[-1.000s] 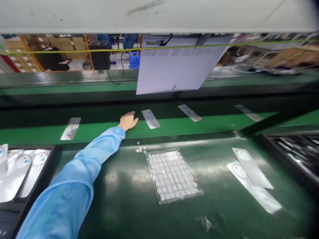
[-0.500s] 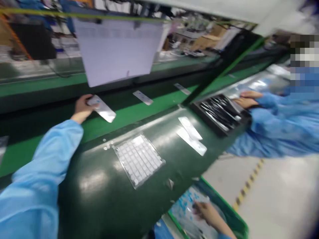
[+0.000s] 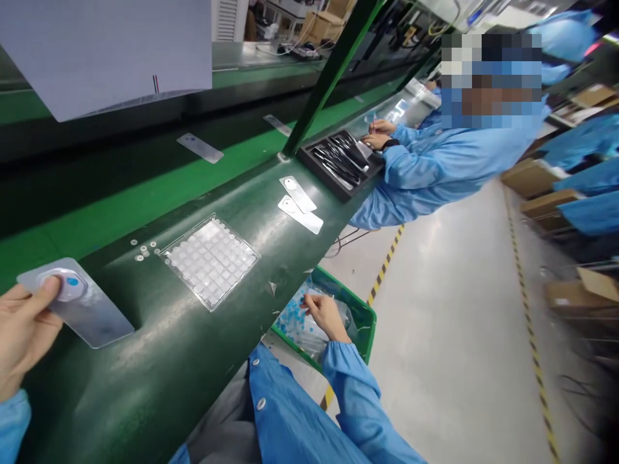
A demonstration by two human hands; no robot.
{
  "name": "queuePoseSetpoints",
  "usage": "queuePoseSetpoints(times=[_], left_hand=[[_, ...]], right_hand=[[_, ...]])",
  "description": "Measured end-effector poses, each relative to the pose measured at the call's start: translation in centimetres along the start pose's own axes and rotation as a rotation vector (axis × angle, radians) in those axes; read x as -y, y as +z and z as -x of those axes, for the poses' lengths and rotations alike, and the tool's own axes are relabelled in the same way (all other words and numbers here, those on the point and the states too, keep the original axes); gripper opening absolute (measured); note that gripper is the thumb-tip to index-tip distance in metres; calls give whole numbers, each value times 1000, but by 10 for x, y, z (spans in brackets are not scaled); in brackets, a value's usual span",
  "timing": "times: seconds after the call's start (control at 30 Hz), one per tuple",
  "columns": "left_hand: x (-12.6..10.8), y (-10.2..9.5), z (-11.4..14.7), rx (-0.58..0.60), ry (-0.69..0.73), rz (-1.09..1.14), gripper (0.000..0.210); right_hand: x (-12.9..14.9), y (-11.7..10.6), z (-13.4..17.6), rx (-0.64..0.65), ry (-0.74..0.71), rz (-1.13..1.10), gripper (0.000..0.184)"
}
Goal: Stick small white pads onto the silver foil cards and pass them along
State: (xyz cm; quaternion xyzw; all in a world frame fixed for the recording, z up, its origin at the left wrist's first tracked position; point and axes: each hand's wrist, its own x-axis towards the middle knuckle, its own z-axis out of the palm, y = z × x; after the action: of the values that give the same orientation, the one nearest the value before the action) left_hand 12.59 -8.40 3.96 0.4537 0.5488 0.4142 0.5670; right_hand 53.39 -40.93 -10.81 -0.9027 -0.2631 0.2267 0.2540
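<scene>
The silvery panel (image 3: 99, 316) is over the near left part of the green counter (image 3: 159, 338), clamped in the worker's left hand (image 3: 29, 322). The thumb presses on the round clear piece (image 3: 77, 293) near one end, right beside a blue spot, and the other fingers go underneath. From here I can't tell whether the panel's far end touches the counter.

The right hand (image 3: 326, 316) is over a green bin (image 3: 371, 335) beside the counter, its thumb and fingers bent close together near a scatter of blue bits (image 3: 291, 316); whether they pinch anything, I cannot tell. Clear plastic lies in the bin too.

On the counter sits a clear tray (image 3: 236, 283) of white round pieces, with a few small white rings (image 3: 144, 249) by its left corner. Farther along, two more panels (image 3: 307, 222) lie partly overlapped near a black tray (image 3: 319, 175) of dark strips. Another panel (image 3: 200, 148) lies on the green belt (image 3: 145, 200) behind. Past the black tray, a co-worker's hands (image 3: 380, 142) are close together.
</scene>
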Motion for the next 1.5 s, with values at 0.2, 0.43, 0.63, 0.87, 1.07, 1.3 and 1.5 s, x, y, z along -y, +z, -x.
queuePoseSetpoints(times=[0.2,0.43,0.63,0.87,1.07,1.3,1.5], left_hand=[[23,-6,29,36,-105,41,37],[37,-15,49,-27,-173,-1,30],[48,-6,66,-89,-219,61,35],[78,2,90,-2,-208,226,73],[94,0,99,119,-123,112,60],[93,13,102,137,-53,149,38],[96,10,103,150,-84,197,45]], right_hand=[[-22,-4,1,-81,22,4,30],[-28,-11,7,-141,6,19,44],[2,-30,25,-103,-160,-26,27],[138,2,71,142,-578,-320,33],[259,86,110,407,-1036,-346,22],[272,113,109,335,-1202,-259,31],[263,120,108,290,-1238,-165,35]])
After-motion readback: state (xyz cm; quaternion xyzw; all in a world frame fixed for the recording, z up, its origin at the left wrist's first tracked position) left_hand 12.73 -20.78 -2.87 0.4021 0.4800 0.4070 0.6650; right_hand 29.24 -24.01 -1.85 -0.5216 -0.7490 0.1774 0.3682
